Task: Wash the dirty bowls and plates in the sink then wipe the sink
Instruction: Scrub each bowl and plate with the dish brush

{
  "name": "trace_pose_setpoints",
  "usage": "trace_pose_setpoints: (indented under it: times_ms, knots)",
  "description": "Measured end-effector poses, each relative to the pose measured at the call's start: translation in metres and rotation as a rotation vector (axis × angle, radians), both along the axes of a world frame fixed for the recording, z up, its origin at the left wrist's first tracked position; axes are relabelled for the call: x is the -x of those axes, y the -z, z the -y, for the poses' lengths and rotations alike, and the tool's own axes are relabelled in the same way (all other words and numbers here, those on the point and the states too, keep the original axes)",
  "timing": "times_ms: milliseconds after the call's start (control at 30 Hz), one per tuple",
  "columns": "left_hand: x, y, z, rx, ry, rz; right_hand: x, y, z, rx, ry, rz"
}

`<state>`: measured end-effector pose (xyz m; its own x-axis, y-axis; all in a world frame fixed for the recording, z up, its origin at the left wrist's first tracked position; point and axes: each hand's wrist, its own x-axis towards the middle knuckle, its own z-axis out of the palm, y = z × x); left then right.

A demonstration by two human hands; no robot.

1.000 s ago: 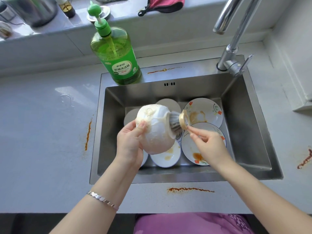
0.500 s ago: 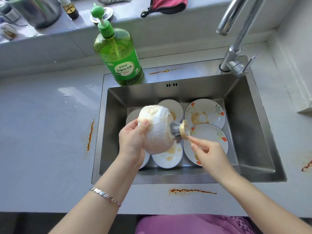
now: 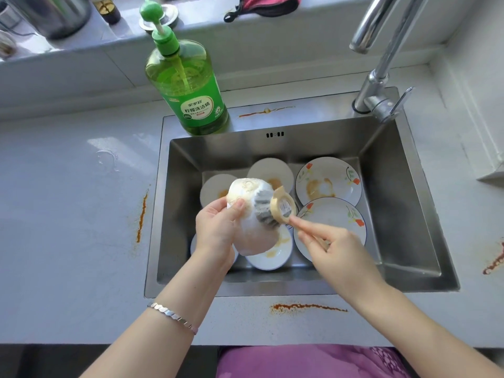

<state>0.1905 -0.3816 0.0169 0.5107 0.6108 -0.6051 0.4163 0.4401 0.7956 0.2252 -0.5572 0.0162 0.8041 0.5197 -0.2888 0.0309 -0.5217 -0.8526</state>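
Note:
My left hand (image 3: 218,227) grips a white bowl (image 3: 252,233), held bottom-up and soapy above the steel sink (image 3: 395,214). A dish brush (image 3: 275,210) with grey bristles and a round wooden head presses against the bowl's outer side; my right hand (image 3: 335,246) holds its wooden handle. Below them in the basin lie two flowered plates (image 3: 330,180) (image 3: 335,222) and several small white dishes (image 3: 270,170) stained with brown sauce.
A green dish-soap pump bottle (image 3: 191,88) stands on the sink's back-left rim. The chrome faucet (image 3: 381,64) rises at the back right. Orange-brown sauce streaks (image 3: 308,306) mark the grey counter in front, left and right. A red cloth (image 3: 270,4) lies on the sill.
The brush head has shifted up along the bowl's side and tilted, showing its wooden back. My left hand keeps its grip on the bowl in about the same place.

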Motion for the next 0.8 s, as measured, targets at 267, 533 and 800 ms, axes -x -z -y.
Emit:
trace_pose_setpoints:
  times_ms: [267,533,800]
  knots:
    - [0.004,-0.007,-0.008,-0.021,0.125,0.053,-0.005,0.002,-0.003,-0.032,0.003,-0.055]
    - [0.009,-0.006,-0.012,-0.028,0.215,0.026,-0.024,0.013,-0.002,-0.048,0.069,-0.138]
    - [0.012,-0.006,-0.019,0.001,0.261,0.111,-0.03,0.032,0.006,0.002,0.161,-0.207]
